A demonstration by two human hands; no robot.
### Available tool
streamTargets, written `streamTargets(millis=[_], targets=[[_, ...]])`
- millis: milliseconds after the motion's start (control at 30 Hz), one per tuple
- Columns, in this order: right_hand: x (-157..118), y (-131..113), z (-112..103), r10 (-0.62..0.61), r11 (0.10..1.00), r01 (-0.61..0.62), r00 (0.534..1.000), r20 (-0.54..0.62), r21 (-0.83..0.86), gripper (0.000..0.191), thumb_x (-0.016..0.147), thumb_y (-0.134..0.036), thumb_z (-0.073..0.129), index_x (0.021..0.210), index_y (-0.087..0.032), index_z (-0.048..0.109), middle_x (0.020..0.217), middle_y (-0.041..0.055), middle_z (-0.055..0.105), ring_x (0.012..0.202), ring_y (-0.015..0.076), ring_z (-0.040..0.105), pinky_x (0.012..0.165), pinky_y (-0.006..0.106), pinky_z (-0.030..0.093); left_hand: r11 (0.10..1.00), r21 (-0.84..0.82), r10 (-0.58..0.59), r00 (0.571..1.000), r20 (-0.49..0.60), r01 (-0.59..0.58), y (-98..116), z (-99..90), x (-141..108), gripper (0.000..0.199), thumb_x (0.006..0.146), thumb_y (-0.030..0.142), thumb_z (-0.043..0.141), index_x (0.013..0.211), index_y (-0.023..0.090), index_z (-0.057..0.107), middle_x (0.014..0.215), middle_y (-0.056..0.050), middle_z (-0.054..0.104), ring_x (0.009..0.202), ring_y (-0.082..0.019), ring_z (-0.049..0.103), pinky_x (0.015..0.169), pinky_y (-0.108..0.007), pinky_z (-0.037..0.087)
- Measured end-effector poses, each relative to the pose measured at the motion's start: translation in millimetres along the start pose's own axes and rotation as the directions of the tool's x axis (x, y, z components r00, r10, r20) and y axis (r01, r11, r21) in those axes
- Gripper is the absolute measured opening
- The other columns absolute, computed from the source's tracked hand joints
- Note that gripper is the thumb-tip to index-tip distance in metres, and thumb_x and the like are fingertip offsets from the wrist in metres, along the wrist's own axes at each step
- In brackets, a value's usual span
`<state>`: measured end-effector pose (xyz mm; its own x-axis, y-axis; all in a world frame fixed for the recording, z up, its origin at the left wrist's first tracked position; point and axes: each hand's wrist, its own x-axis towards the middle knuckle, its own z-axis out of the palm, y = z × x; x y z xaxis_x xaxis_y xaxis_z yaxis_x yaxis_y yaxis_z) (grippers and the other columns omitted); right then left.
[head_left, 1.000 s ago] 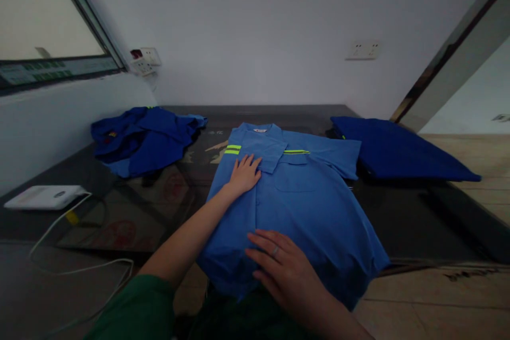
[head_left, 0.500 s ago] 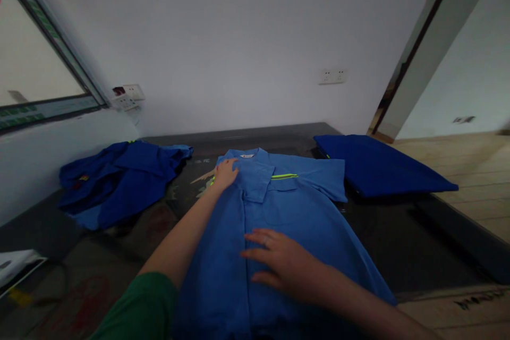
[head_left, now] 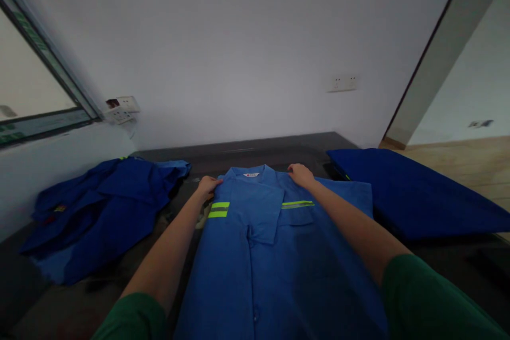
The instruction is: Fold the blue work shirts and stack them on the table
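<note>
A light blue short-sleeved work shirt (head_left: 231, 265) lies front up before me, its collar at the far end and yellow-green reflective strips across the chest. Its left-side sleeve is folded out of sight, while the right-side sleeve spreads outward. My left hand (head_left: 207, 187) pinches the cloth at the left shoulder edge. At the right shoulder, beside the collar, my right hand (head_left: 300, 175) is closed on the fabric with the fingertips partly hidden. The forearm above crosses the right chest and sleeve.
A crumpled dark blue garment (head_left: 119, 202) lies on the left of the dark table (head_left: 239, 150). Flat folded dark blue cloth (head_left: 414, 191) rests at the right edge. A white wall with sockets (head_left: 343, 83) stands behind, and a window (head_left: 35, 53) is at the left.
My right hand has moved from above the shirt's middle up to the right shoulder and closed there. My left hand has shifted outward to the left shoulder edge, uncovering a reflective strip.
</note>
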<state>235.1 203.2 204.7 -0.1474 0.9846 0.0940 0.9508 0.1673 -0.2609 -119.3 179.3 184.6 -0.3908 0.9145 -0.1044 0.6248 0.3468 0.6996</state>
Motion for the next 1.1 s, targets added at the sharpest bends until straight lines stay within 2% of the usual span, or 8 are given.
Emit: streamTargets(millis=[100, 267, 400, 567, 767, 900, 1000, 1100], targets=[[16.5, 2.2, 19.1, 0.072, 0.997, -0.072, 0.997, 0.002, -0.011, 0.030, 0.090, -0.026, 0.058, 0.115, -0.013, 0.066, 0.120, 0.0170, 0.064, 0.115, 0.0257, 0.058, 0.093, 0.035, 0.044, 0.996, 0.088, 0.036, 0.999, -0.033, -0.033, -2.8, 5.0, 7.6, 0.018, 0.080, 0.027, 0.063, 0.069, 0.012, 0.065, 0.069, -0.007, 0.068, 0.076, -0.023, 0.066, 0.063, -0.025, 0.044], [34.8, 4.8, 37.9, 0.154, 0.988, -0.154, 0.988, 0.014, -0.014, 0.024, 0.088, -0.029, 0.061, 0.107, -0.016, 0.068, 0.115, 0.0151, 0.067, 0.111, 0.0276, 0.060, 0.090, 0.039, 0.044, 0.978, 0.204, 0.083, 0.984, -0.158, -0.049, -3.3, 20.8, 9.9, 0.021, 0.091, 0.025, 0.047, 0.104, 0.015, 0.060, 0.115, -0.016, 0.067, 0.109, -0.026, 0.062, 0.082, -0.031, 0.045], [50.8, -0.3, 38.3, 0.137, 0.990, -0.138, 0.989, -0.046, -0.021, 0.024, 0.093, -0.028, 0.053, 0.110, -0.016, 0.065, 0.117, 0.0148, 0.066, 0.111, 0.0268, 0.059, 0.089, 0.038, 0.044, 0.967, 0.256, 0.076, 0.970, -0.229, -0.015, 2.1, 26.1, 9.1, 0.026, 0.095, 0.028, 0.038, 0.114, 0.016, 0.052, 0.115, -0.021, 0.065, 0.109, -0.031, 0.062, 0.084, -0.038, 0.046], [76.1, -14.4, 36.8, 0.067, 0.996, -0.075, 0.987, -0.143, -0.056, 0.028, 0.096, -0.024, 0.044, 0.117, -0.013, 0.058, 0.123, 0.0179, 0.061, 0.117, 0.0273, 0.053, 0.093, 0.040, 0.041, 0.942, 0.334, 0.098, 0.951, -0.294, 0.006, 14.9, 15.5, 26.0, 0.029, 0.096, 0.030, 0.035, 0.118, 0.016, 0.048, 0.114, -0.022, 0.065, 0.108, -0.034, 0.063, 0.082, -0.041, 0.047], [86.1, -23.6, 54.4, -0.005, 0.995, -0.013, 0.983, -0.184, -0.095, 0.026, 0.095, -0.020, 0.043, 0.115, -0.011, 0.058, 0.124, 0.0178, 0.058, 0.117, 0.0279, 0.048, 0.093, 0.041, 0.039, 0.899, 0.437, 0.109, 0.952, -0.288, 0.029, 11.3, 19.1, 46.0, 0.031, 0.094, 0.027, 0.036, 0.117, 0.012, 0.051, 0.113, -0.023, 0.064, 0.108, -0.034, 0.061, 0.087, -0.045, 0.045], [82.3, -21.6, 57.3, -0.051, 0.992, 0.026, 0.978, -0.200, -0.124, 0.029, 0.096, -0.024, 0.043, 0.120, -0.014, 0.055, 0.129, 0.0173, 0.053, 0.121, 0.0276, 0.042, 0.097, 0.041, 0.036, 0.839, 0.544, 0.270, 0.895, -0.355, -0.037, 8.9, 27.7, 36.6, 0.040, 0.089, 0.023, 0.043, 0.127, 0.012, 0.049, 0.131, -0.022, 0.053, 0.123, -0.035, 0.047, 0.098, -0.048, 0.038], [73.5, -22.0, 48.9, -0.132, 0.987, 0.106, 0.964, -0.230, -0.123, 0.033, 0.096, -0.028, 0.043, 0.125, -0.016, 0.053, 0.132, 0.0155, 0.052, 0.124, 0.0268, 0.041, 0.101, 0.040, 0.034, 0.748, 0.619, 0.484, 0.835, -0.262, -0.239, 17.7, 32.6, 16.1, 0.046, 0.090, 0.026, 0.043, 0.135, 0.019, 0.047, 0.141, -0.015, 0.046, 0.129, -0.032, 0.041, 0.106, -0.047, 0.032], [52.1, -22.2, 41.5, -0.193, 0.978, 0.173, 0.960, -0.204, -0.113, 0.039, 0.097, -0.034, 0.041, 0.131, -0.016, 0.052, 0.140, 0.0147, 0.048, 0.130, 0.0278, 0.037, 0.106, 0.042, 0.031, 0.692, 0.602, 0.516, 0.856, -0.027, -0.398, 25.2, 41.4, -6.9, 0.046, 0.094, 0.039, 0.039, 0.138, 0.027, 0.047, 0.148, -0.009, 0.039, 0.135, -0.030, 0.034, 0.111, -0.048, 0.026]])
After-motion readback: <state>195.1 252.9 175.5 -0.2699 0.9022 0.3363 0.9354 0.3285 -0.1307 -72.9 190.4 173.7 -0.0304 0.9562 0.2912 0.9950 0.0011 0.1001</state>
